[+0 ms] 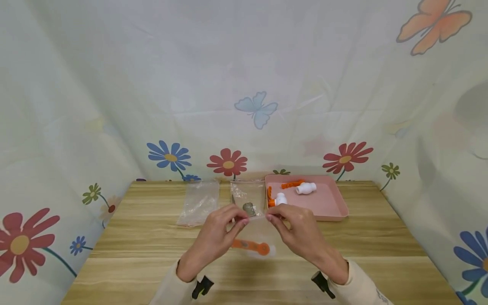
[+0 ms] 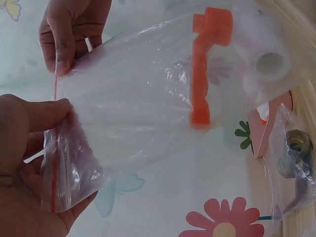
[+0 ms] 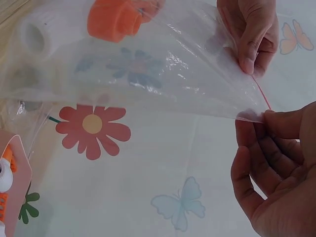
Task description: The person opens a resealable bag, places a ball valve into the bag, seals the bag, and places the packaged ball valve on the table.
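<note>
A person at a wood-grain table [image 1: 152, 245] pinches the red-striped top edge of a clear zip bag [image 2: 133, 98] between both hands. The left hand [image 1: 218, 232] grips the edge with thumb and fingers on the left, the right hand [image 1: 305, 231] on the right, the two close together. The bag hangs over the near middle of the table; in its lower part lie an orange handle [image 2: 199, 84] and a white plastic fitting [image 2: 266, 57]. Beyond the hands, a second clear bag [image 1: 244, 190] with a dull metal piece [image 1: 249, 208] lies just left of a pink tray [image 1: 328, 209], which carries white fittings [image 1: 306, 188] and orange handles [image 1: 291, 184]. Another clear bag [image 1: 200, 201] lies flat at far left. A curtain [image 1: 190, 63] printed with flowers and butterflies hangs behind the table.
</note>
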`<action>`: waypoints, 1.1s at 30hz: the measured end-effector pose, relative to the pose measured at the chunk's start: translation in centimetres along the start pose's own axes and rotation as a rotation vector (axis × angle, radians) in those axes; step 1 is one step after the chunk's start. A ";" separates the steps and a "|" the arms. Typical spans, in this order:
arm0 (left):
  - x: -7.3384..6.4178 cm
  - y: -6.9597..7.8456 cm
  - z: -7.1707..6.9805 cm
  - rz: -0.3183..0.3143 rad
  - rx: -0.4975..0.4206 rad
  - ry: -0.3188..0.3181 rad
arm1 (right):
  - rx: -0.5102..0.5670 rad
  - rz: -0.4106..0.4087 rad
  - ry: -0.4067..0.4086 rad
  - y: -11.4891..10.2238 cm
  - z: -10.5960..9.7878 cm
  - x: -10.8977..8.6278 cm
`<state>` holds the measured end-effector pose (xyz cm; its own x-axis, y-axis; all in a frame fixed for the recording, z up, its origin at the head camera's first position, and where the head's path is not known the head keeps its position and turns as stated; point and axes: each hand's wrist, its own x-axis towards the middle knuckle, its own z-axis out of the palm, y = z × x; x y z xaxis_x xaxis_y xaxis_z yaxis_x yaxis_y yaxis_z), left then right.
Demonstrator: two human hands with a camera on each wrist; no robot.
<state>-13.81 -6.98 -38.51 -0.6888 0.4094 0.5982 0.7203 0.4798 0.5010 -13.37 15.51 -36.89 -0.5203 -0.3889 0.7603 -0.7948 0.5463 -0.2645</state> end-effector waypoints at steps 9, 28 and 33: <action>-0.3 -0.3 -0.3 -0.034 0.008 -0.051 | -0.031 0.018 0.007 0.0 -0.3 0.0; -0.5 -0.8 -0.6 -0.031 -0.051 -0.067 | -0.012 0.025 0.015 0.1 -0.4 0.0; -0.8 -1.0 -0.9 -0.053 -0.059 -0.100 | -0.016 0.023 0.010 0.2 -0.5 -0.1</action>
<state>-13.89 -8.43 -38.91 -0.7287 0.4614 0.5061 0.6842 0.4571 0.5683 -13.35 16.03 -36.73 -0.5354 -0.3688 0.7598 -0.7774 0.5667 -0.2728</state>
